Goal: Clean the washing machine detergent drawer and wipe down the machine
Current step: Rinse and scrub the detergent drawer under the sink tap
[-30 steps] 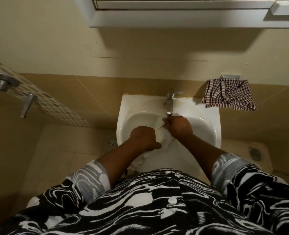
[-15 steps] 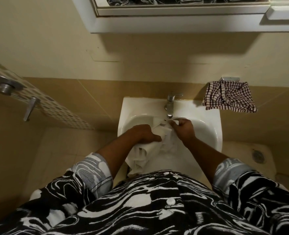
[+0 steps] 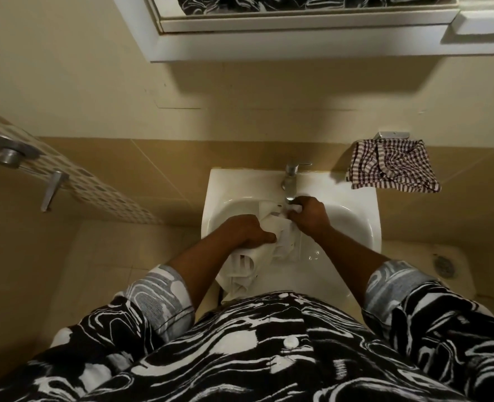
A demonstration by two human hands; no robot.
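**Drawer in the sink, both hands gripping**

My left hand [image 3: 248, 232] has its fingers curled tight round the white detergent drawer [image 3: 244, 264]. The drawer lies tilted in the sink [image 3: 367, 198], its near end sticking out past the front rim toward me. My right hand [image 3: 309, 216], just beyond the left, pinches a small white piece under the tap [image 3: 290, 181]; I cannot tell what it is. Open basin lies right of my right fingers. A second ago my hands were closer together and less of the drawer showed.
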